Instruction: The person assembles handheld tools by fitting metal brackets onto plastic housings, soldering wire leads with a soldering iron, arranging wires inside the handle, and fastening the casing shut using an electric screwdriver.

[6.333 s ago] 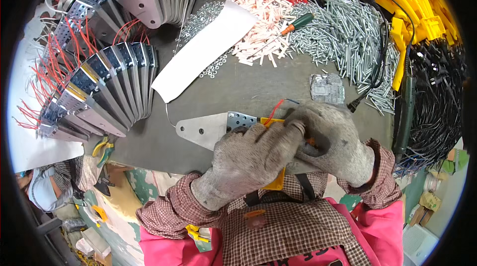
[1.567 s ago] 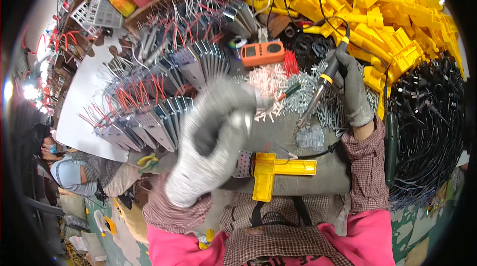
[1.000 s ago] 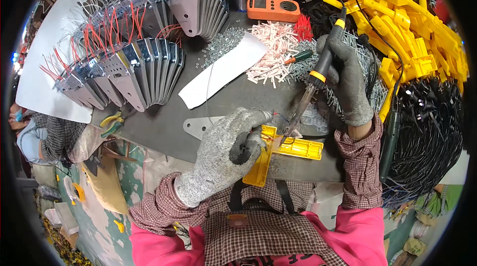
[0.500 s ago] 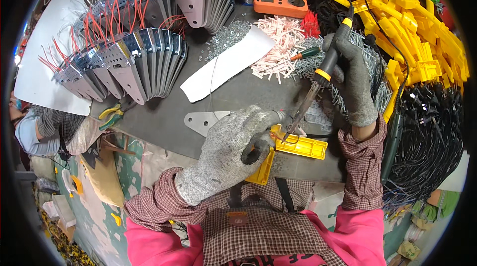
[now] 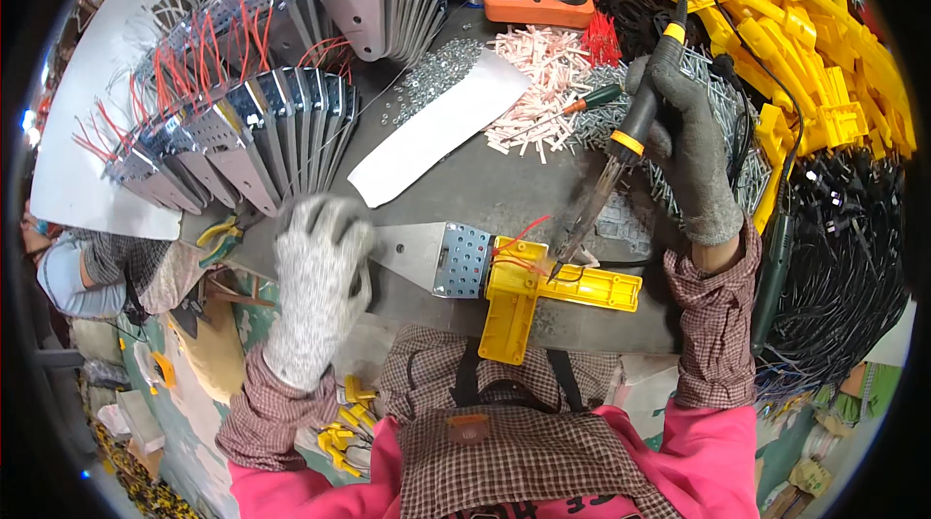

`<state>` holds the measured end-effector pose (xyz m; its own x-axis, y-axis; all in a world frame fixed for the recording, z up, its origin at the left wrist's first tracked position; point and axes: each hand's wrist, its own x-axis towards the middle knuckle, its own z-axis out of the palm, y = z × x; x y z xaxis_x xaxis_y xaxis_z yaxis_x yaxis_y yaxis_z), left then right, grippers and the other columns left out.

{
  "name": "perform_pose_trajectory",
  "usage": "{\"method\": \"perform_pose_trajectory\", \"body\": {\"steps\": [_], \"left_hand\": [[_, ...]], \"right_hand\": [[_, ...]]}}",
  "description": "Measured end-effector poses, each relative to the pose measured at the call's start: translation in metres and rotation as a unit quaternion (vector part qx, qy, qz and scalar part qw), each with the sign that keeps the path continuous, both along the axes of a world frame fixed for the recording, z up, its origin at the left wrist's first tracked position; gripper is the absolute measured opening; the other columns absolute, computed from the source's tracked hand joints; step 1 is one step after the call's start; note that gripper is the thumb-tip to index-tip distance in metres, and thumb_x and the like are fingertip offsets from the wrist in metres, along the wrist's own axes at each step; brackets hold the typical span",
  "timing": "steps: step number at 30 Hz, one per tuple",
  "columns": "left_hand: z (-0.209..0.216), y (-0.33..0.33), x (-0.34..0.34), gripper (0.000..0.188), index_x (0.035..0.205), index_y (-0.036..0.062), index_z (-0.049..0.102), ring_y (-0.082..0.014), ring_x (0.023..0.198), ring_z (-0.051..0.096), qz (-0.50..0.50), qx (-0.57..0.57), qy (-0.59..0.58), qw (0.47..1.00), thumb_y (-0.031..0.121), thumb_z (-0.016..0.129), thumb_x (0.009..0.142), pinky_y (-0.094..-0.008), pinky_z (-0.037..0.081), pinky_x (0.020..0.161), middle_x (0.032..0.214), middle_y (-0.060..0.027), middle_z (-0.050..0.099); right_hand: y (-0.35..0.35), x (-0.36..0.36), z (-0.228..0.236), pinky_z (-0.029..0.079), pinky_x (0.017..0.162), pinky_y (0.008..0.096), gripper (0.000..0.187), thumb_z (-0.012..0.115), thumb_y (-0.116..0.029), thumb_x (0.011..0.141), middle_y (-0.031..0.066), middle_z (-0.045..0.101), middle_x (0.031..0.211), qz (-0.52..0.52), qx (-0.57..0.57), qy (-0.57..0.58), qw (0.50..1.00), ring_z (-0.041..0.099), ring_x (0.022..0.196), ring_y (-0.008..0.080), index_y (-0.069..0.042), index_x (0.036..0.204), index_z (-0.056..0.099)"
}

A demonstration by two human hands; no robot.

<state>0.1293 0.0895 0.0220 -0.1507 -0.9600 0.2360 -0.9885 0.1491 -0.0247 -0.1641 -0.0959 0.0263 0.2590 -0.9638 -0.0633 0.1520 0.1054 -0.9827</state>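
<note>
My right hand [image 5: 696,155], in a grey glove, is closed around a black-and-yellow soldering iron [image 5: 635,121]. The iron slants down, its tip close to a yellow plastic housing [image 5: 519,310] and its loose wires. A red wire [image 5: 524,231] rises from the joint. Attached at the housing's left is a perforated metal plate [image 5: 462,260] with a tapered grey blade [image 5: 412,252]. My left hand [image 5: 320,276], also gloved, hovers left of the blade, apart from the housing. Its fingers are smeared by motion. Nearest to it are yellow-and-green pliers [image 5: 223,238].
Rows of metal blades [image 5: 257,131] with red wires fan out at the left. A white strip [image 5: 436,126], pale small tubes [image 5: 543,82], screws [image 5: 713,92] and an orange meter [image 5: 538,2] lie behind. Yellow parts [image 5: 805,53] and black cables [image 5: 824,276] crowd the right.
My left hand has left the yellow housing and swung left toward the pliers, uncovering the perforated plate. The right hand and soldering iron have barely moved.
</note>
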Motion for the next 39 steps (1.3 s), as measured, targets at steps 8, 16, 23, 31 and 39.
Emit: {"method": "perform_pose_trajectory", "body": {"steps": [8, 16, 23, 31, 39], "left_hand": [[-0.012, -0.025, -0.072, 0.042, 0.107, 0.0134, 0.069, -0.0263, 0.105, 0.054, -0.240, -0.083, 0.104, 0.962, 0.017, 0.073, 0.066, -0.0445, 0.046, 0.092, 0.110, -0.0056, 0.058], [-0.008, -0.034, -0.073, 0.037, 0.112, 0.0117, 0.068, -0.0211, 0.104, 0.053, -0.340, 0.019, 0.024, 0.940, 0.020, 0.067, 0.076, -0.0409, 0.047, 0.087, 0.104, -0.0028, 0.057], [0.003, -0.052, -0.076, 0.029, 0.099, 0.0083, 0.063, -0.0298, 0.099, 0.056, -0.254, 0.160, 0.207, 0.931, 0.019, 0.072, 0.073, -0.0422, 0.044, 0.091, 0.101, -0.0101, 0.057], [-0.010, -0.047, -0.056, 0.032, 0.110, 0.0079, 0.063, -0.0296, 0.108, 0.056, -0.317, 0.047, 0.133, 0.938, 0.020, 0.069, 0.081, -0.0459, 0.042, 0.095, 0.108, -0.0108, 0.061], [0.039, -0.071, -0.098, 0.037, 0.107, 0.0105, 0.062, -0.0371, 0.111, 0.053, -0.296, 0.111, 0.220, 0.923, 0.027, 0.073, 0.076, -0.0466, 0.042, 0.092, 0.116, -0.0136, 0.056]], "right_hand": [[-0.014, -0.017, 0.014, 0.023, 0.044, 0.0197, 0.031, 0.051, -0.036, 0.096, -0.0086, 0.039, 0.059, -0.051, -0.031, -0.015, 0.998, 0.029, 0.047, 0.0026, -0.008, 0.100, 0.063], [-0.030, -0.045, 0.020, 0.052, 0.073, 0.0263, 0.023, 0.059, -0.015, 0.096, 0.0072, 0.071, 0.099, -0.186, -0.257, 0.074, 0.945, 0.068, 0.083, 0.0146, 0.000, 0.113, 0.063], [-0.105, -0.003, -0.014, 0.054, 0.080, 0.0406, 0.034, 0.069, -0.005, 0.082, 0.0154, 0.069, 0.108, -0.150, -0.458, 0.371, 0.794, 0.067, 0.097, 0.0330, -0.010, 0.115, 0.064], [0.009, -0.005, 0.049, 0.050, 0.091, 0.0377, 0.040, 0.070, -0.012, 0.084, 0.0152, 0.062, 0.116, 0.095, -0.318, 0.414, 0.848, 0.063, 0.104, 0.0299, -0.003, 0.121, 0.062], [0.083, -0.035, 0.026, 0.053, 0.070, 0.0396, 0.016, 0.071, -0.015, 0.085, 0.0143, 0.064, 0.084, 0.198, -0.175, 0.426, 0.865, 0.067, 0.082, 0.0299, -0.003, 0.093, 0.065]]}}
